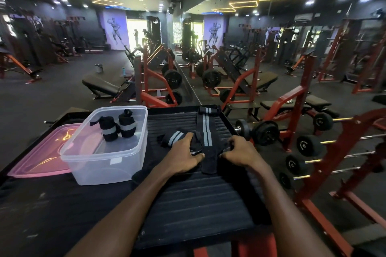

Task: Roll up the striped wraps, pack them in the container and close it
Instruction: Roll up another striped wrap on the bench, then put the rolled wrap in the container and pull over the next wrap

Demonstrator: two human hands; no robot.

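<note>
A long black wrap [205, 131] with two grey stripes lies unrolled on the black ribbed platform [188, 204], running from its far edge toward me. My left hand [183, 156] presses on it near its close end, beside a partly bunched striped wrap [174, 137]. My right hand [240, 152] pinches a black strap end at the wrap's right side. Two rolled striped wraps [117, 127] stand inside the clear plastic container [104, 165] at the left. Its pink lid [41, 152] lies flat further left.
A red dumbbell rack [313, 152] with several dumbbells stands close on the right. Benches and red weight machines [158, 81] fill the gym floor beyond the platform, with a mirror wall running down the middle. The platform's raised rim [227, 119] borders the right side.
</note>
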